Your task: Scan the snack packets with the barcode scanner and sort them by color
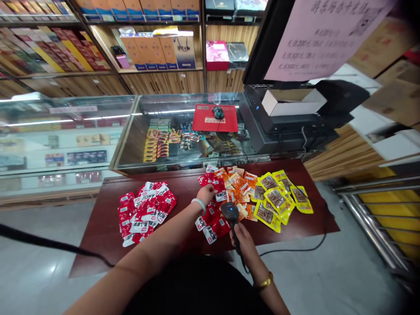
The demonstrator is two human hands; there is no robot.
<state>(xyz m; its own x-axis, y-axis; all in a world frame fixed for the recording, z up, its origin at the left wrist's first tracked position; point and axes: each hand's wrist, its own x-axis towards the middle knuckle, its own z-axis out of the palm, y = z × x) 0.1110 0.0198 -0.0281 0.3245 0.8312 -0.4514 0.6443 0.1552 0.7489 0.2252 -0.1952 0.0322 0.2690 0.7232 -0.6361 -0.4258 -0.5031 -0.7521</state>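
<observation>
My right hand [244, 239] is wrapped round the handle of a black barcode scanner [230, 213], whose head shows a small blue light. A cable runs from its lower end. My left hand [206, 194], with a pale bangle at the wrist, pinches a red and white snack packet [220, 190] just beyond the scanner. More red packets [219, 227] lie beneath and nearer me. Orange snack packets [241, 186] spread out right of my left hand. Yellow snack packets [277, 199] are heaped farther right. Left of my forearm lies another pile of red packets [146, 208].
Everything rests on a dark red wooden table [101, 227]. Behind it stands a glass display counter [131, 166], with a red mat [200, 118] and a computer mouse [218, 113] on top. A monitor [262, 43] and black machines [278, 135] stand at right. A metal rack [377, 227] borders the right side.
</observation>
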